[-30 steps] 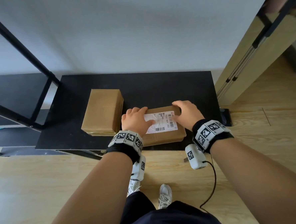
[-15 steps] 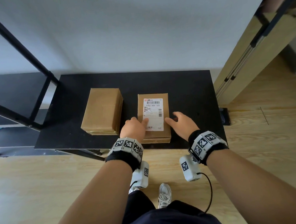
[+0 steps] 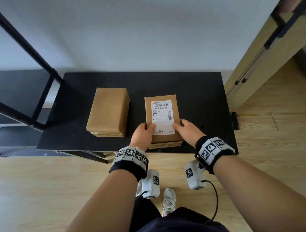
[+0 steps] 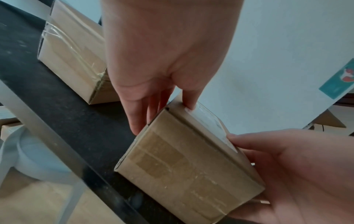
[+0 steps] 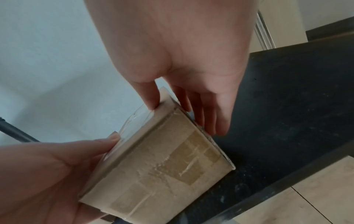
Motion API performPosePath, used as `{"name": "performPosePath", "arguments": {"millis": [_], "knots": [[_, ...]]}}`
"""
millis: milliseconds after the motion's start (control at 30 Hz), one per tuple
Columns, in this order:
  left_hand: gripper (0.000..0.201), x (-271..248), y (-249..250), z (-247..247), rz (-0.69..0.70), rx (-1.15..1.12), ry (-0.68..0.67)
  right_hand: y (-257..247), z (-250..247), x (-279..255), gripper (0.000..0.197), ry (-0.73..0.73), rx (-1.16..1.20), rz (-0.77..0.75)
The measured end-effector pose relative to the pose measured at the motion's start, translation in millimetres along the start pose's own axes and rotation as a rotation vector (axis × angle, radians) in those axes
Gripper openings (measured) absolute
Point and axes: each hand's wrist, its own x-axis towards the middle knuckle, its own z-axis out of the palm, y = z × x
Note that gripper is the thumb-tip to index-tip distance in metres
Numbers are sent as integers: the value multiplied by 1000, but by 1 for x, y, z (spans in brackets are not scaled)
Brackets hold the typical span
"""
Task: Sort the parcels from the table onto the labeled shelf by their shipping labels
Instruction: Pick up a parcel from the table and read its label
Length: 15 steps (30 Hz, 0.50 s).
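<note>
A small cardboard parcel (image 3: 161, 99) with a white shipping label (image 3: 162, 115) facing up is at the front of the black table (image 3: 201, 95). My left hand (image 3: 143, 134) grips its left near side, thumb on top and fingers down the side. My right hand (image 3: 185, 130) grips its right near side the same way. In the left wrist view the parcel (image 4: 187, 163) has its near end raised off the table edge, between the left hand (image 4: 162, 75) and the right hand (image 4: 296, 174). The right wrist view shows the parcel (image 5: 162, 163) held likewise.
A second, plain cardboard parcel (image 3: 109, 111) lies on the table to the left. A black metal shelf frame (image 3: 28, 51) stands at the far left. A wooden door (image 3: 270, 55) is on the right. Wooden floor runs in front.
The labelled parcel has been turned from crosswise to lengthwise, with its label upright toward me. Both hands moved from its top to its near sides and now grip it.
</note>
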Motion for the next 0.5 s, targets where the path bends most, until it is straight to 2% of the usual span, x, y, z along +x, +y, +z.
{"name": "performPosePath", "arguments": {"millis": [167,300,500], "knots": [[54,1,1,-6,15,-31,-8,-5,-4,-4,48,18,35,-12],[57,-5,21,-18,79,-112,41,-19,-17,-13,51,119,90,-58],[57,-24,60,-51,182,-296,87,-57,-45,-35,44,225,200,-186]]}}
